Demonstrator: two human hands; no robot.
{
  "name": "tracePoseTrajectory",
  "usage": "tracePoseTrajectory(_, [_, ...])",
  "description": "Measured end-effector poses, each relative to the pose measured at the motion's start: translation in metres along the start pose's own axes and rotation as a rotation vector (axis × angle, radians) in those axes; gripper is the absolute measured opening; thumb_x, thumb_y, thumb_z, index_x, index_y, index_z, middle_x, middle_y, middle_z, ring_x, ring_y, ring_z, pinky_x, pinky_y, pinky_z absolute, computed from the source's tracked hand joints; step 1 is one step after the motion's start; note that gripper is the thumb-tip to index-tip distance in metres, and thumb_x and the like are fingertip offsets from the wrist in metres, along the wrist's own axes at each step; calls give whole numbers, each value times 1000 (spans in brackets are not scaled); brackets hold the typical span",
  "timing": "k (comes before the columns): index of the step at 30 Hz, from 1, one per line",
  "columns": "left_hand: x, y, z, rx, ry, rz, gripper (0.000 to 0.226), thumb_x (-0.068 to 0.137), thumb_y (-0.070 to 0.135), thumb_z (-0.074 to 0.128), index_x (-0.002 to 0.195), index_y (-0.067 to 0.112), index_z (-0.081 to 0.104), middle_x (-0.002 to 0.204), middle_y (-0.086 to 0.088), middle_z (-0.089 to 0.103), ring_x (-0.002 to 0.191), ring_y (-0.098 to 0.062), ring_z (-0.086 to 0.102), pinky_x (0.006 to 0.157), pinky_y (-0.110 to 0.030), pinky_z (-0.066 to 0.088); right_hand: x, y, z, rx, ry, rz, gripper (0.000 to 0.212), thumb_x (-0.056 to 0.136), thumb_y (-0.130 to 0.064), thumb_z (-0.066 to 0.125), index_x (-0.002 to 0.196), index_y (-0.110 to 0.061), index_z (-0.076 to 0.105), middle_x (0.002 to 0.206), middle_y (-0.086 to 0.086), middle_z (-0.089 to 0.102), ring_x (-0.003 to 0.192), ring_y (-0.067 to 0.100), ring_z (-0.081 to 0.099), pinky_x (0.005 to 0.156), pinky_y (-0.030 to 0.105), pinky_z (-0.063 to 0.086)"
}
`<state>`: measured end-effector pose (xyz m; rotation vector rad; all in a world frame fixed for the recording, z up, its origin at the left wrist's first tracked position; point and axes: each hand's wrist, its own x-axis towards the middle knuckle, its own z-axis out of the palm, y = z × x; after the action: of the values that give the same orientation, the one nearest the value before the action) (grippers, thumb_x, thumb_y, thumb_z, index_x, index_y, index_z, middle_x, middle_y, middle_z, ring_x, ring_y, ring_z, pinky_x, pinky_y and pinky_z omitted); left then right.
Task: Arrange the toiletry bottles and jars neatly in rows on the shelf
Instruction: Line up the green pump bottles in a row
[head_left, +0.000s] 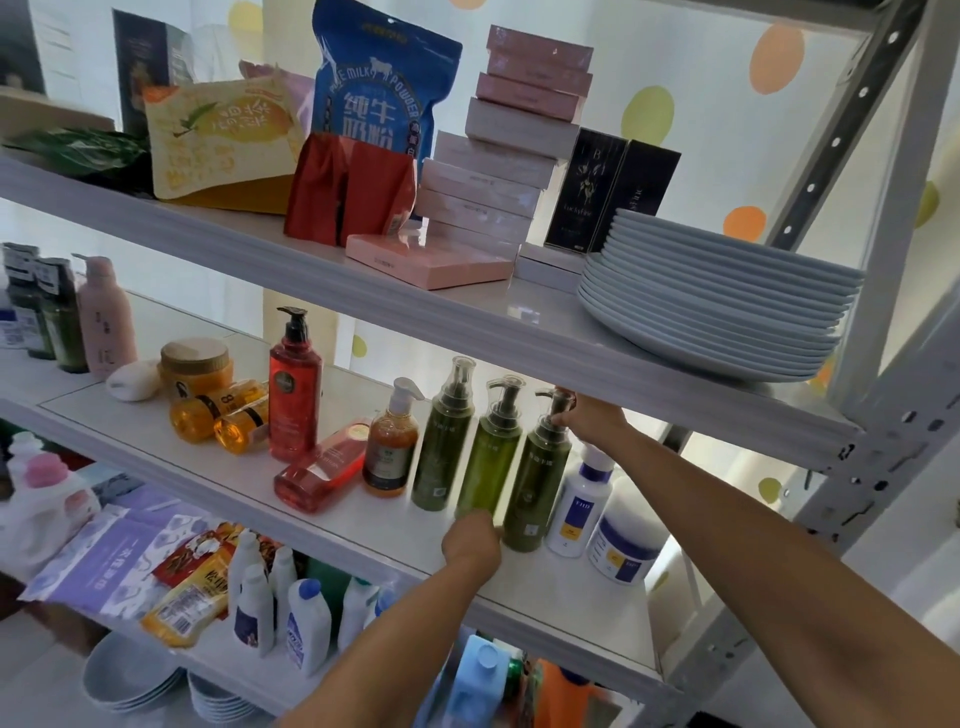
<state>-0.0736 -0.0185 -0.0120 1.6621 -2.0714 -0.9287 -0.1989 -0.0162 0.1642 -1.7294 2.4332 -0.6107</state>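
Three green pump bottles stand side by side on the middle shelf (566, 597): a left one (442, 447), a middle one (491, 457) and a right one (537, 478). My left hand (471, 540) grips the base of the middle green bottle. My right hand (592, 415) pinches the pump head of the right green bottle. To their left stand an amber pump bottle (389, 447) and a tall red pump bottle (293, 395); another red bottle (322, 470) lies on its side. A white-and-blue bottle (579, 506) and jar (626, 543) stand at the right.
Two orange bottles (223, 413) lie flat beside an orange jar (195, 364) and a white soap-shaped item (134, 382). Dark green and pink bottles (106, 317) stand far left. The upper shelf holds stacked plates (717, 306) and boxes close overhead. The lower shelf holds white bottles (280, 597).
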Motion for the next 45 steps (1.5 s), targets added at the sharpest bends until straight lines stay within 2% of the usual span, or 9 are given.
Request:
tracePoseTrajectory(5, [6, -9, -16, -44, 84, -84, 28, 96, 15, 45, 122, 6, 51, 124, -14, 59, 116, -29, 58, 94, -36, 47, 2, 2, 0, 6, -3, -16, 39, 83, -25, 70, 114, -6, 57, 108, 11, 63, 96, 25, 59, 86, 34, 46])
tracePoseTrajectory(12, [14, -5, -16, -186, 68, -24, 44, 96, 27, 51, 131, 6, 37, 127, -17, 56, 116, -32, 57, 96, -40, 46, -1, 12, 3, 45, 32, -12, 34, 82, -21, 71, 107, -3, 58, 94, 10, 62, 81, 20, 55, 74, 28, 40])
tracePoseTrajectory(18, [21, -9, -15, -221, 52, 2, 38, 96, 30, 49, 125, 7, 41, 122, -16, 58, 112, -31, 59, 93, -38, 48, 11, -2, -5, 76, -158, 84, 36, 87, -26, 66, 116, -9, 55, 113, 8, 56, 99, 21, 53, 83, 30, 41])
tracePoseTrajectory(21, [22, -10, -16, -229, 53, 8, 35, 96, 29, 48, 123, 7, 44, 121, -16, 59, 112, -31, 59, 92, -38, 48, 9, -22, -4, 153, -265, 76, 52, 92, -31, 57, 137, -8, 41, 138, 11, 47, 121, 25, 48, 97, 32, 36])
tracePoseTrajectory(24, [23, -12, -17, -242, 35, 19, 32, 97, 26, 46, 123, 7, 44, 123, -16, 57, 113, -31, 57, 94, -39, 47, 13, -40, 5, 116, -183, -45, 55, 90, -31, 61, 136, -7, 42, 139, 13, 48, 125, 28, 48, 101, 32, 36])
tracePoseTrajectory(28, [23, -17, -16, -254, 5, 57, 41, 96, 29, 47, 130, 8, 39, 134, -18, 47, 117, -33, 54, 96, -39, 44, 22, -47, 21, 102, -108, -106, 37, 88, -27, 62, 121, -11, 56, 123, 11, 60, 86, 20, 54, 76, 30, 42])
tracePoseTrajectory(30, [23, -20, -17, -251, -19, 76, 46, 95, 31, 48, 134, 9, 35, 138, -17, 42, 120, -33, 51, 97, -39, 43, 24, -48, 23, 119, -66, -98, 33, 86, -25, 63, 116, -11, 59, 116, 11, 63, 80, 18, 52, 71, 29, 41])
tracePoseTrajectory(39, [21, -25, -24, -211, -68, 110, 42, 93, 31, 52, 127, 8, 43, 130, -17, 51, 116, -31, 54, 97, -40, 45, 17, -54, 19, -39, -38, -104, 32, 89, -28, 59, 119, -17, 59, 117, 3, 63, 96, 20, 58, 85, 33, 46])
tracePoseTrajectory(45, [17, -39, -46, -107, 119, 48, 32, 95, 28, 50, 118, 5, 51, 122, -16, 55, 109, -33, 58, 88, -39, 49, 10, -69, 19, -140, -41, -187, 51, 85, -34, 60, 129, -8, 49, 131, 10, 57, 115, 28, 56, 98, 41, 46])
